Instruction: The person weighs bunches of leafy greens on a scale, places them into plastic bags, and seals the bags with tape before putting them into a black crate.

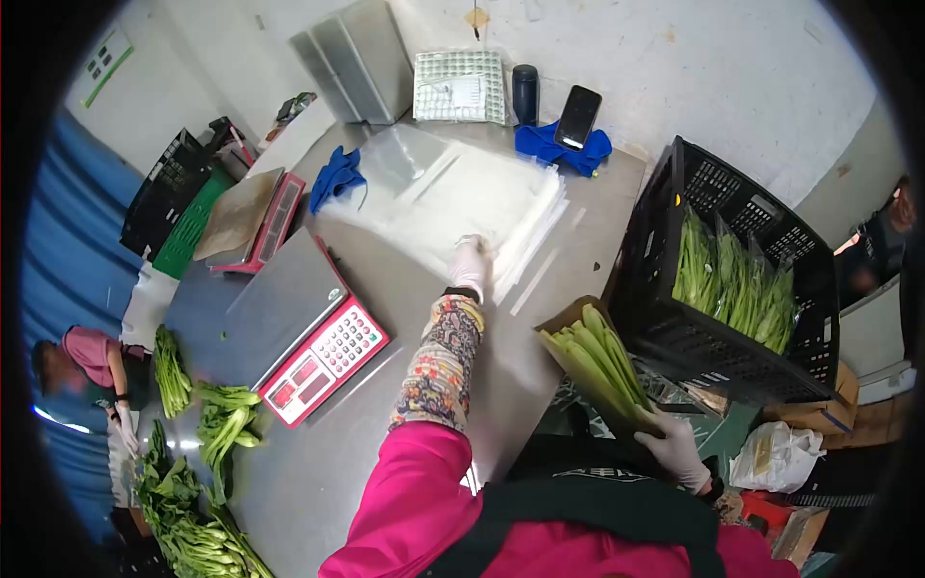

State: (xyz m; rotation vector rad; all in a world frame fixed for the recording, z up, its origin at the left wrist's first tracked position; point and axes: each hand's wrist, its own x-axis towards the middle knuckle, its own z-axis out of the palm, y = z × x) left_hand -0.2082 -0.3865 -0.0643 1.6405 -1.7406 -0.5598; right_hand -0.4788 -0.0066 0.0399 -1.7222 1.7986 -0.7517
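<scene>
My left hand [469,264], in a pale glove, reaches onto a stack of clear plastic bags [482,197] on the metal table. Its fingers are curled together at the near edge of the stack, pinching a bag. Low on the right, my right hand [676,451], also gloved, grips a bunch of leafy green vegetables [602,352] in a brownish wrapper. The stems point up and away from me; the leafy end is hidden by the wrapper and my hand.
A red-and-white scale [323,356] stands left of my arm, with loose greens [183,511] beyond it. At right, a black crate [732,352] holds bagged greens. A phone [578,116], blue cloth [337,178] and bottle [525,94] sit at the back. A co-worker [96,366] is far left.
</scene>
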